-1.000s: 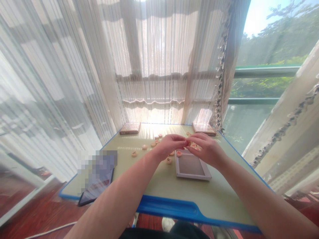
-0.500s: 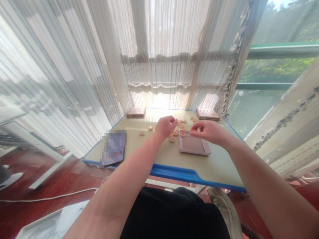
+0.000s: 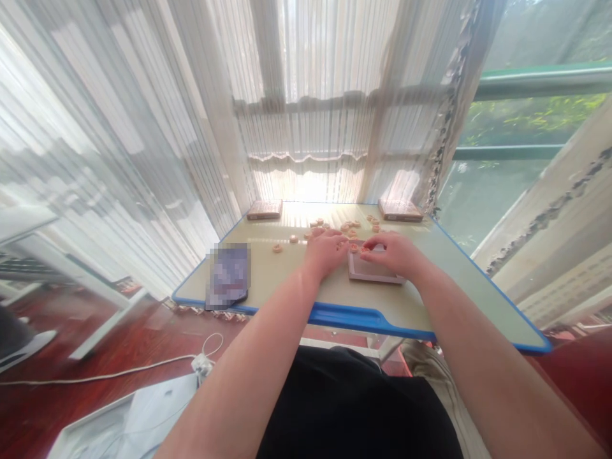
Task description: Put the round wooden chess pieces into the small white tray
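Observation:
Both my hands rest on a pale green table (image 3: 430, 299) with a blue rim. My left hand (image 3: 325, 252) lies palm down, fingers curled over small round wooden game pieces (image 3: 351, 226) scattered across the middle. My right hand (image 3: 389, 252) sits over the far edge of a shallow grey tray (image 3: 377, 273), fingertips pinched at a piece beside the left hand. What the fingers hold is too small to make out.
Two flat wooden boxes stand at the back, one at the left (image 3: 264, 210), one at the right (image 3: 400, 210). A blurred dark device (image 3: 228, 275) lies at the table's front left. Sheer curtains hang behind. A cable and a socket (image 3: 201, 363) lie on the red floor.
The view has tilted down and pulled back. My hands have dropped from a raised pinch together to the table, the left onto the pieces, the right onto the tray's far edge.

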{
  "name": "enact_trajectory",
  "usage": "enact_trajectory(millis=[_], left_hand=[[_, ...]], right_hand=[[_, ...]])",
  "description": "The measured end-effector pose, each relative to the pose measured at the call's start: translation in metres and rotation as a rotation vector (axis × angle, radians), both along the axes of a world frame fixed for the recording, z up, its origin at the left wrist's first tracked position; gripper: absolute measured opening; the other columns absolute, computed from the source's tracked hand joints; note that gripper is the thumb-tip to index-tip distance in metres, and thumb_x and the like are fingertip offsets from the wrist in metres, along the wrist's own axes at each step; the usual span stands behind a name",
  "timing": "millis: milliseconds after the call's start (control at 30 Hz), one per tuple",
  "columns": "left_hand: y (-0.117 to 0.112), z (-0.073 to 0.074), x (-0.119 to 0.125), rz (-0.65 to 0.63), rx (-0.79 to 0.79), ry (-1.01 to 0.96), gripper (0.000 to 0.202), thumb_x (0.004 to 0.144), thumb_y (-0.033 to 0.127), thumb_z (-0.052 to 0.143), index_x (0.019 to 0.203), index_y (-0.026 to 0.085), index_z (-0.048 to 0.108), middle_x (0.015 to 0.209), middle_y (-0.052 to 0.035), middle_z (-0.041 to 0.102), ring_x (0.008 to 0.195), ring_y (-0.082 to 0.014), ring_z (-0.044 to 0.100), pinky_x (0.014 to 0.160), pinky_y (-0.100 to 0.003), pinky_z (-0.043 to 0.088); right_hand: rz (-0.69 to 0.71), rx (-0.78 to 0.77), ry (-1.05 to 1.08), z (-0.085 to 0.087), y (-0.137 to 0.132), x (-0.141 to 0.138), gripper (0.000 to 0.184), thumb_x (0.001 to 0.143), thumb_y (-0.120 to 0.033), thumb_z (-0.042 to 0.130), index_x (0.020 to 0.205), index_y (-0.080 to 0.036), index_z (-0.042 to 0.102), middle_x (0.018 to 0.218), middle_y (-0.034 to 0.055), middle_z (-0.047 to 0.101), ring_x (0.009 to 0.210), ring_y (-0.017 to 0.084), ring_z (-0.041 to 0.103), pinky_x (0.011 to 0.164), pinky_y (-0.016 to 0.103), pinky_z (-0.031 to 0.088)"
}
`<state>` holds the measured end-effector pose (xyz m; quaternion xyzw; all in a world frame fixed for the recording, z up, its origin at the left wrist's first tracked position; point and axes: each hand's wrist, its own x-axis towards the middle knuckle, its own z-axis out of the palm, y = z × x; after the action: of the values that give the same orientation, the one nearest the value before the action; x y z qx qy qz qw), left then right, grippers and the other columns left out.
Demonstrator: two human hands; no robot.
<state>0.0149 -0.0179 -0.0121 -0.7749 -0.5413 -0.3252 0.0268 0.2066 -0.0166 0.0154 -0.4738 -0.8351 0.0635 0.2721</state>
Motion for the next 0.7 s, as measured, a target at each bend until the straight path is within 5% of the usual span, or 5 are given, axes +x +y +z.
enact_trajectory(millis=[133, 333, 700], left_hand=[[-0.002, 0.000, 0.002, -0.014, -0.076, 0.026, 0.030, 0.087, 0.041, 0.045, 0.101, 0.031, 0.070, 0.112, 0.0029, 0.065, 0.110, -0.0258, 0.046, 0.098, -0.042, 0.033], [0.004, -0.003, 0.007, -0.015, -0.109, 0.020, 0.036, 0.083, 0.049, 0.051, 0.108, 0.029, 0.067, 0.099, -0.0044, 0.069, 0.113, -0.0276, 0.048, 0.099, -0.045, 0.031], [-0.002, -0.002, 0.008, -0.044, -0.078, -0.040, 0.023, 0.080, 0.039, 0.055, 0.094, 0.031, 0.072, 0.085, -0.0026, 0.071, 0.104, -0.0238, 0.055, 0.099, -0.042, 0.033]], right_hand=[[-0.048, -0.016, -0.031, -0.002, 0.003, 0.002, 0.021, 0.069, -0.041, 0.063, 0.074, -0.021, 0.069, 0.078, 0.0024, 0.070, 0.076, 0.020, 0.060, 0.069, 0.030, 0.044], [-0.020, -0.002, -0.073, -0.011, 0.001, 0.001, 0.019, 0.072, -0.039, 0.060, 0.075, -0.023, 0.070, 0.079, 0.0020, 0.070, 0.083, 0.021, 0.060, 0.076, 0.031, 0.044], [0.038, -0.109, -0.061, -0.008, -0.001, 0.002, 0.021, 0.072, -0.043, 0.061, 0.073, -0.025, 0.072, 0.074, 0.0002, 0.070, 0.071, 0.018, 0.061, 0.067, 0.030, 0.045]])
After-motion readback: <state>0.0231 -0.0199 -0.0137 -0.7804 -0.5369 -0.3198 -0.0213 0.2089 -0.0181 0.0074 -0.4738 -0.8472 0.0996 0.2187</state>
